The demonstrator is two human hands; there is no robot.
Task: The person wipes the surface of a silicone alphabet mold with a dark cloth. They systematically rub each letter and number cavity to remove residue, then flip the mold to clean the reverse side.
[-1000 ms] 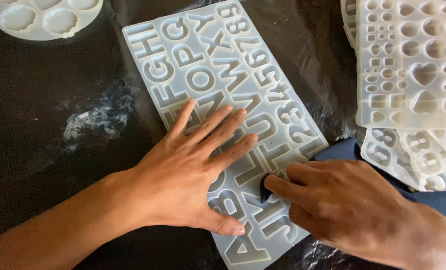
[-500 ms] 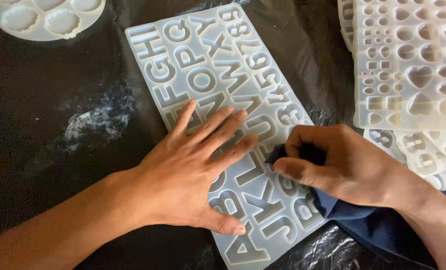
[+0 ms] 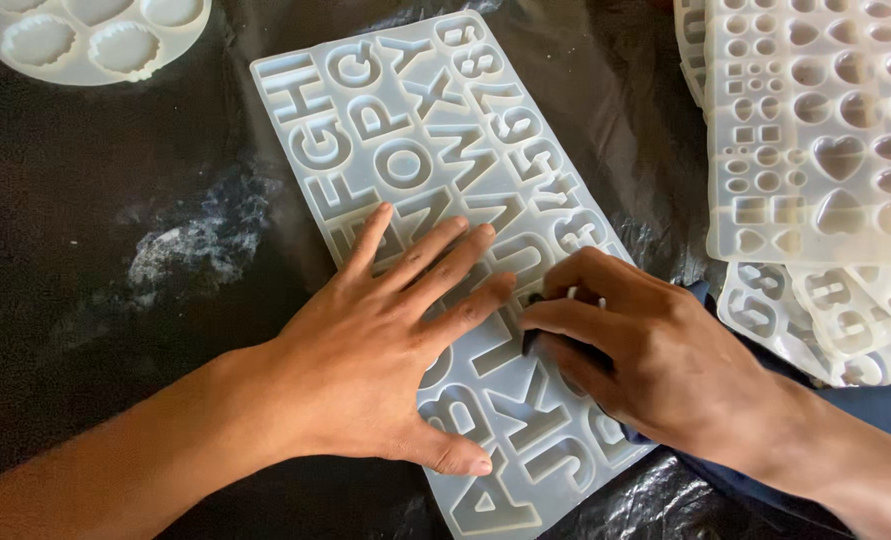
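Letter mould (image 3: 435, 160) runs its long axis diagonally away; left hand (image 3: 385, 350) lies spread flat on it, right hand (image 3: 645, 350) beside pinches a dark cloth (image 3: 865, 410).

The mould (image 3: 435, 200) under the hands is a milky, translucent white, patterned all over with sunken letters and digits whose edges catch a paler shine. The sheet (image 3: 115, 330) beneath is glossy black plastic, creased, with a chalky white smear (image 3: 200, 240) of powder left of the mould. The round mould (image 3: 90, 40) at top left is the same off-white, with scalloped cups. The stack (image 3: 815, 130) at right is cream-white too (hearts, circles, small squares and ovals in rows), with lettered ones showing below it. The cloth (image 3: 865, 410) under the right hand (image 3: 645, 350) is dark navy blue, plain, no print
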